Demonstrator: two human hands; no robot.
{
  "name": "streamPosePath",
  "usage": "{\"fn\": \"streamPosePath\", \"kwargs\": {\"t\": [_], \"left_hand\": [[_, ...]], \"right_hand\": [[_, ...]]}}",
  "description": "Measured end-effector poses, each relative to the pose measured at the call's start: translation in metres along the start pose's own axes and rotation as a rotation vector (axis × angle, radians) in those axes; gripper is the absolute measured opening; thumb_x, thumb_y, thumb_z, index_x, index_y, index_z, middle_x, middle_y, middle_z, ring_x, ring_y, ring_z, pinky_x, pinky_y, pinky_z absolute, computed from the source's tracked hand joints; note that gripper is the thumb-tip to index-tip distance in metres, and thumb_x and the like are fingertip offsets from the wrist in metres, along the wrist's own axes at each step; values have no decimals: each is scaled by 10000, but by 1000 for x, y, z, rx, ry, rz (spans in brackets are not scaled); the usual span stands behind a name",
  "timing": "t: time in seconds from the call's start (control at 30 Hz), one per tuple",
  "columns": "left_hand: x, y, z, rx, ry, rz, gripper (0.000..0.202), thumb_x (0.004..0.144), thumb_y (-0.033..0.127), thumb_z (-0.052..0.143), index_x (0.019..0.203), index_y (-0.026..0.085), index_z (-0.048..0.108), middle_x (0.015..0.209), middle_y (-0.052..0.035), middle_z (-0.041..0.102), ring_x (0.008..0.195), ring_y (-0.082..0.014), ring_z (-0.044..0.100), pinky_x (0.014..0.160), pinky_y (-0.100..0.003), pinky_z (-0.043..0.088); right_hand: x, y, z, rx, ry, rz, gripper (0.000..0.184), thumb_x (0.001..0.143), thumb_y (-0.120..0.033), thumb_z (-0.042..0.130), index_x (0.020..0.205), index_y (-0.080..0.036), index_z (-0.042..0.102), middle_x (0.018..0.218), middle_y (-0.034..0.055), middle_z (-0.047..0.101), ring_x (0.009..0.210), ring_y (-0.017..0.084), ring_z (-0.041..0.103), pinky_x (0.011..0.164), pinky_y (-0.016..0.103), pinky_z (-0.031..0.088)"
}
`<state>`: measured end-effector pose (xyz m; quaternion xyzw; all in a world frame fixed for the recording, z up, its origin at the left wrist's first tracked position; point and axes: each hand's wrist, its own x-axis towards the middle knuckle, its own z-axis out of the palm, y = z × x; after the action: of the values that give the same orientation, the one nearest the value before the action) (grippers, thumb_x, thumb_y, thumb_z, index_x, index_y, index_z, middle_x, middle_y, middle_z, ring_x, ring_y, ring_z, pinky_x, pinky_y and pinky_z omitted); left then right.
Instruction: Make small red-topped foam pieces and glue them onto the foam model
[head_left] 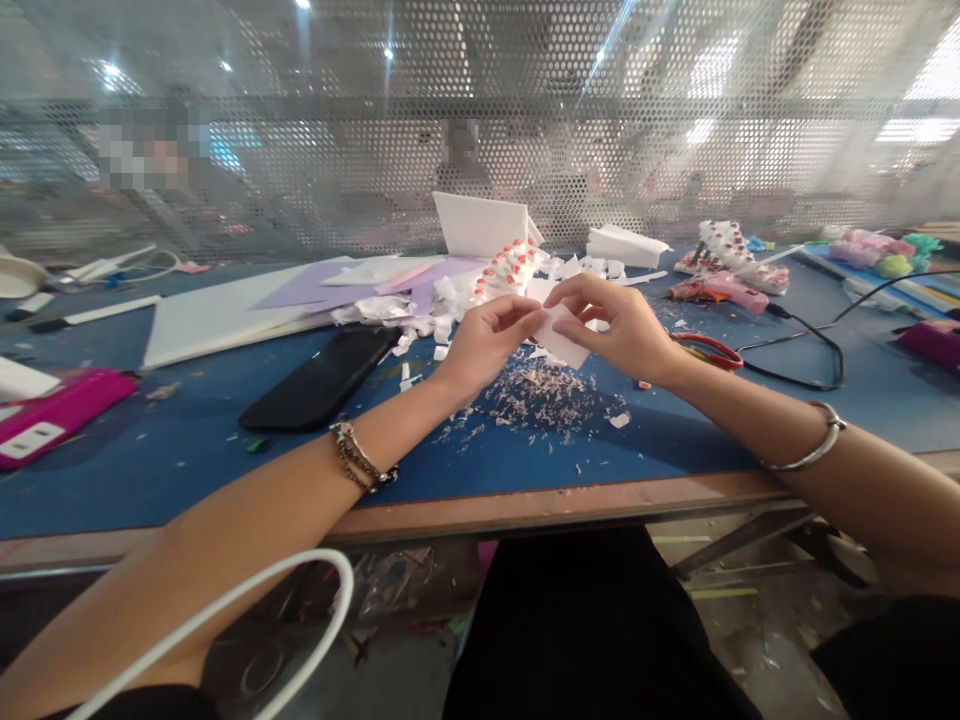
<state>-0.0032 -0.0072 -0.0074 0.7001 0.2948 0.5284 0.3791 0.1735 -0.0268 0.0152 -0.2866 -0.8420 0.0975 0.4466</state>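
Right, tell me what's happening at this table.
A person's left hand and right hand hold a small pale piece between them, above a heap of fine scraps on the blue table. A black phone lies to the left; a pink glue gun lies to the right.

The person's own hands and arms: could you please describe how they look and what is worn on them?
The left hand and right hand are ungloved, the forearms uncovered. Dark and metallic bracelets are stacked on the left wrist; a silver-coloured bangle circles the right forearm. A white cable loops before the left arm.
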Motion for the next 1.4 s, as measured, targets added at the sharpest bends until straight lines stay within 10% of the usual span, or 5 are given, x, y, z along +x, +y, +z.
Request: {"fn": "streamPosePath", "kwargs": {"t": [0.93, 1.4], "left_hand": [[-3, 5, -1, -52, -107, -117, 183, 695, 364, 659, 743, 188, 665, 671, 9, 561, 613, -68, 458, 602, -204, 386], [-8, 11, 4, 256, -3, 145, 232, 741, 382, 594, 778, 166, 669, 758, -38, 652, 737, -134, 570, 678, -242, 441]], "right_hand": [[3, 0, -6, -275, -18, -208, 165, 817, -224, 502, 858, -173, 653, 817, 26, 639, 733, 98, 551, 683, 236, 408], [2, -1, -3, -279, 27, -93, 80, 782, -214, 536, 790, -160, 595, 714, 12, 571, 662, 94, 493, 645, 245, 398]]}}
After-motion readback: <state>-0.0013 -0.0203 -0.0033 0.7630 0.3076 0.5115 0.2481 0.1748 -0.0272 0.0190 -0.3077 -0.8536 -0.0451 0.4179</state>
